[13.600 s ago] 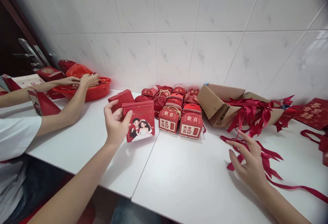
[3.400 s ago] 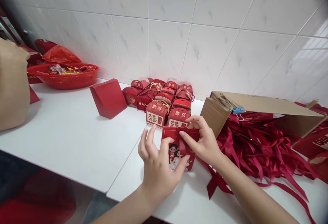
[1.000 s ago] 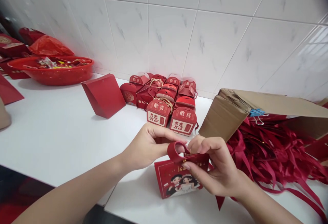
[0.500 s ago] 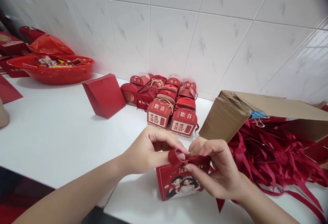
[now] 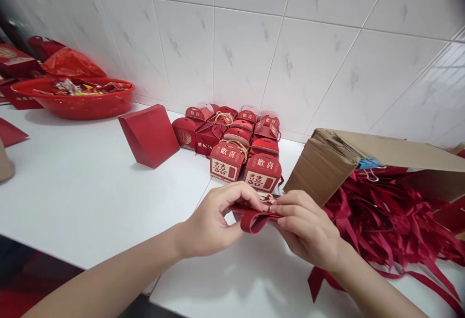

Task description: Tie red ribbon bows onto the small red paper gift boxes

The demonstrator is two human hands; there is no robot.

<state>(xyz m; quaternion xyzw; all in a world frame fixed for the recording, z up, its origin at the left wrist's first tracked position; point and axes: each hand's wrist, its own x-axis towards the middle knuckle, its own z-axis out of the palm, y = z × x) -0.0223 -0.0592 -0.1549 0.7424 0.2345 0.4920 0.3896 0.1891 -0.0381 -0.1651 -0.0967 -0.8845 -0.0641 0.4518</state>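
Left hand (image 5: 214,216) and right hand (image 5: 308,228) pinch a red box (image 5: 268,198), top edge crosswise, ribbon loop (image 5: 248,222) nearest.

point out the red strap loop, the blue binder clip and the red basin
Red strap loop (image 5: 247,221), head view: curved outer side
Blue binder clip (image 5: 369,164), head view: blue body
Red basin (image 5: 85,107), head view: front wall

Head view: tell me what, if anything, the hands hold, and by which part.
The left hand and right hand hold one red box by its top edge near the looped strap; the exact fingertip contacts are partly hidden.
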